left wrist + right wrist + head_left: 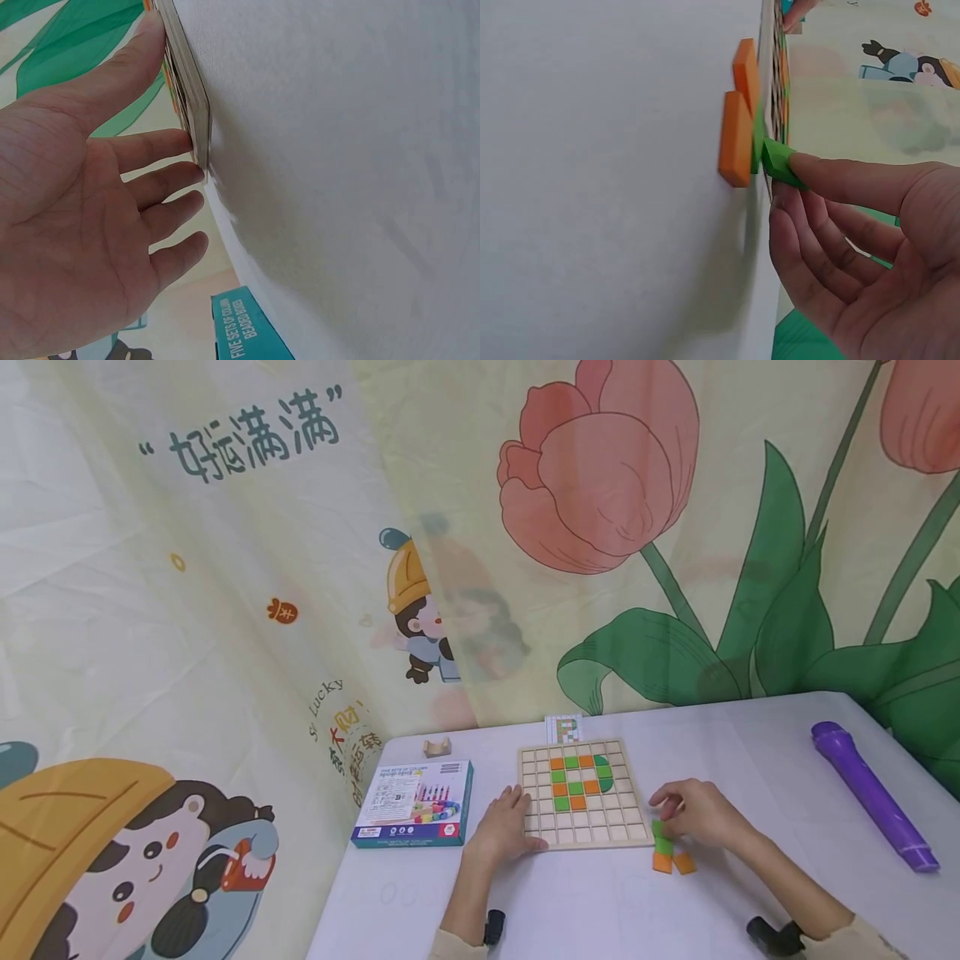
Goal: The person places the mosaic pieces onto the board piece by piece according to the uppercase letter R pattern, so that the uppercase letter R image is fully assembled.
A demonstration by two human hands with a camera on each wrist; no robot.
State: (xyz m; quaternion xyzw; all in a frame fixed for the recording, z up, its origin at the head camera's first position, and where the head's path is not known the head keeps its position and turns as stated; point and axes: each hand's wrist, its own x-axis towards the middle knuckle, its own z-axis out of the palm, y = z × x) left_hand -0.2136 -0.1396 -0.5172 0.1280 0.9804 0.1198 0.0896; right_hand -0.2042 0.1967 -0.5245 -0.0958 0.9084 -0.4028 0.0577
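Observation:
A wooden grid board [600,837] lies on the white table, with orange and green tiles set in a P-like shape. My left hand [501,825] rests at the board's left edge, fingers extended; in the left wrist view its fingertips [196,174] touch or nearly touch the board's side. To the right of the board, my right hand [708,814] pinches a green tile [778,161] between thumb and fingers. Beside that hand lie two orange tiles, a nearer one [735,142] and a farther one [745,71], along with another green tile [758,135], partly hidden.
A pattern card [564,727] stands behind the board. Left of it are a boxed bead set [412,806] and a small wooden piece [437,747]. A purple cylinder [873,797] lies far right. Printed curtains [465,527] hang behind the table.

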